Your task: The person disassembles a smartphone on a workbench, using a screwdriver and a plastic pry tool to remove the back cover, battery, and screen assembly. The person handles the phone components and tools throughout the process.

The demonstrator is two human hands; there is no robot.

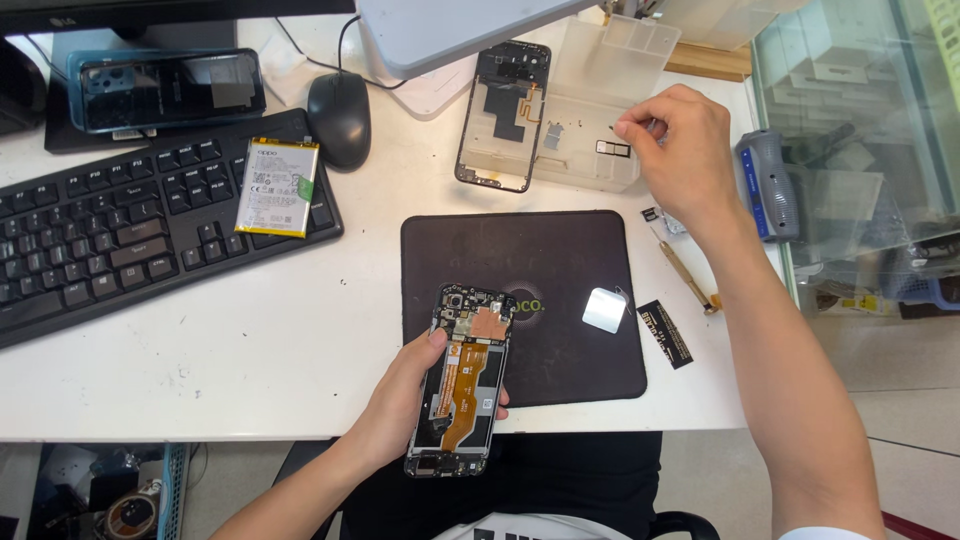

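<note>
The left hand [405,395] is curled around an opened smartphone [462,380], back cover off, its circuit board and orange flex cable facing up; the phone sits over the near edge of a dark work mat [560,260] on the white desk [250,340]. The right hand [680,150] reaches over a clear plastic parts tray [600,100], thumb and forefinger pressed together at the tips (whether they pinch anything is too small to tell). A bare phone frame [500,115] lies just beside the tray; a phone battery [277,187] rests on the black keyboard [120,230]; a mouse [339,118] sits nearby; a brass-handled screwdriver [685,272] lies right of the mat.
</note>
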